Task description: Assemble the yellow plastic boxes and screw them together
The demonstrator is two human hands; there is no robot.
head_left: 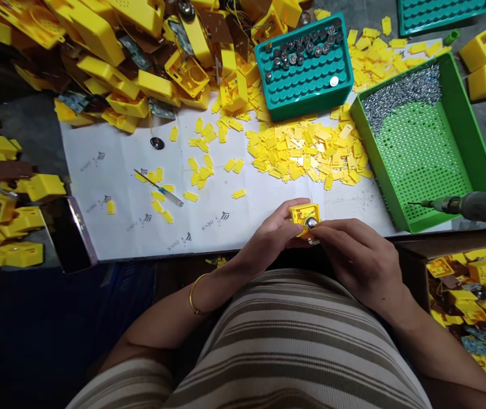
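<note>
My left hand (274, 230) grips a small yellow plastic housing (298, 213) at the table's front edge, its open side facing up and thin wires inside. A round silver part (311, 222), like a button cell, sits at the housing's lower right. The fingers of my right hand (360, 253) are pinched together at this part's edge; the fingertips partly hide the contact. Beyond my hands lies a pile of small yellow plastic covers (306, 150). A screwdriver (160, 187) with a clear blue handle rests on the white paper to the left.
A teal tray (306, 105) holds round silver cells. Right of it, a green basket (430, 153) contains many screws (400, 94); a power screwdriver (477, 205) reaches over its near end. Yellow housings (93, 34) are heaped at back left. A phone (70, 233) lies left; a box (411, 267) of housings stands right.
</note>
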